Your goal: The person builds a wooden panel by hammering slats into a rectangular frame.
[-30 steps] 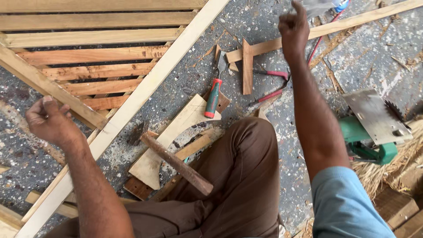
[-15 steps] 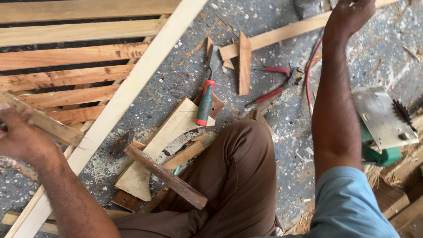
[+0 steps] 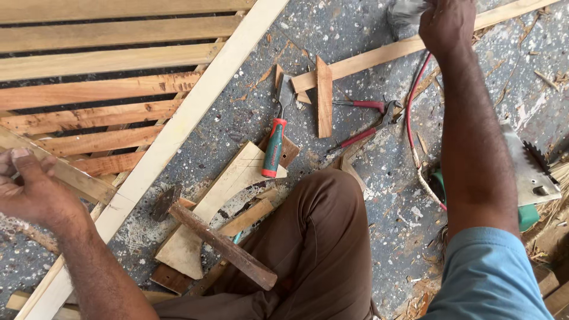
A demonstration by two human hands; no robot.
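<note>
- I am watching the left hand [image 3: 32, 192] curling its fingers [image 3: 24, 163] shut around the end of a wooden slat [image 3: 71, 175] at the left edge; the slat is running up and away from those fingers into the slatted wooden frame [image 3: 106, 89].
- The right hand [image 3: 447, 24] is reaching to the top edge, its fingers closing on a grey object [image 3: 406, 10] that is blurred and cut off, so I cannot tell what it is.
- A long pale plank [image 3: 178, 127] is lying diagonally just right of the left fingers, crossing the frame.
- A hammer [image 3: 213, 237] is resting below and right of the left fingers, on pale board offcuts [image 3: 228, 184] by the brown-trousered knee [image 3: 326, 237].
- A chisel with a red and green handle [image 3: 274, 145] and red-handled pincers [image 3: 367, 121] are lying on the speckled floor [image 3: 367, 195], below and left of the right fingers.
- A saw blade [image 3: 527, 169] is showing right of the right forearm.
</note>
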